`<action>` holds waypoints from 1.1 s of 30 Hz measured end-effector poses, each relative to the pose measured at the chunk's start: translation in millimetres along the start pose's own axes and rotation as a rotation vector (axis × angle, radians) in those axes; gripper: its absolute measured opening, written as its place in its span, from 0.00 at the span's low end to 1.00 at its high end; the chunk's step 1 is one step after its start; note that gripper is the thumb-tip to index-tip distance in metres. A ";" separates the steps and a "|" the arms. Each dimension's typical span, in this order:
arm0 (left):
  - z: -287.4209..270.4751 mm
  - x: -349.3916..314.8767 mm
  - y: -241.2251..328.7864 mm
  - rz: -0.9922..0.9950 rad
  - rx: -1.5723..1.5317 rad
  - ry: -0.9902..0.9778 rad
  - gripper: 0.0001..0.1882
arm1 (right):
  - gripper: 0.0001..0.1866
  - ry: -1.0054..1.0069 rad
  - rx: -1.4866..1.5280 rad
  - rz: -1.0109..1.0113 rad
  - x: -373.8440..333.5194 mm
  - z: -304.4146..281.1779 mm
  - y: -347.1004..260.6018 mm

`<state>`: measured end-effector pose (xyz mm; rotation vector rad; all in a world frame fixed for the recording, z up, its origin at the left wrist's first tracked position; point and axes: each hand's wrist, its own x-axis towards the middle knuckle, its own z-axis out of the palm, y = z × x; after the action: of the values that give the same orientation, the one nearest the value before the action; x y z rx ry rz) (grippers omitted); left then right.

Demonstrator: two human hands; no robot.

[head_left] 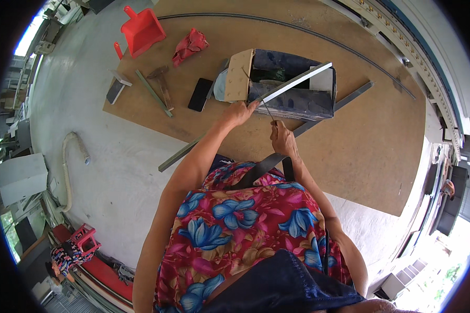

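Across the open cardboard box lies a long metal bar [297, 82], silver on its upper stretch, slanting down toward my body on the left. My left hand [237, 113] is closed around this bar near the box's near edge. In my right hand [283, 138], closed just below and to the right, is a thin dark rod [268, 110] like a slim file. It crosses the bar by my left fingertips, and its far end rises by the box flap. The box [292, 108] is dark and dusty, with a brown flap [238, 78]; some contents are shaded.
On the brown board [360, 156] lie a black phone [199, 95], a hammer [162, 86], a short metal strip [152, 91], a red cloth [191, 47] and a red dustpan [142, 32]. A dark bar [354, 95] extends beyond the box. At lower left a person [65, 261] is by a red stool.
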<state>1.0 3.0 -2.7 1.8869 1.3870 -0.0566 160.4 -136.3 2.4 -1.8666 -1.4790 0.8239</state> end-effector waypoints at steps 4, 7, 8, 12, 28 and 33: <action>-7.4 -6.5 11.3 0.030 0.032 -0.027 0.43 | 0.10 0.073 -0.108 -0.010 -10.9 0.9 1.1; -3.8 -9.4 9.5 0.010 0.076 0.041 0.44 | 0.09 0.092 -0.126 0.001 -8.8 2.9 3.1; -2.6 -10.1 10.1 -0.011 0.092 0.084 0.43 | 0.09 0.077 -0.114 0.032 -7.9 2.1 4.0; 0.3 -18.0 15.5 -0.011 0.085 0.156 0.42 | 0.09 0.034 -0.113 0.058 -8.6 0.3 5.5; 2.0 -7.6 4.1 0.146 0.115 0.223 0.36 | 0.07 0.032 -0.168 0.004 7.6 -4.5 3.8; -1.9 -10.0 6.6 0.129 0.086 0.189 0.36 | 0.07 -0.074 -0.218 -0.017 5.4 -9.8 -1.1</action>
<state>1.7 -4.5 6.8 2.0938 1.4023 0.1310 168.4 -131.6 8.8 -1.9964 -1.6863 0.7567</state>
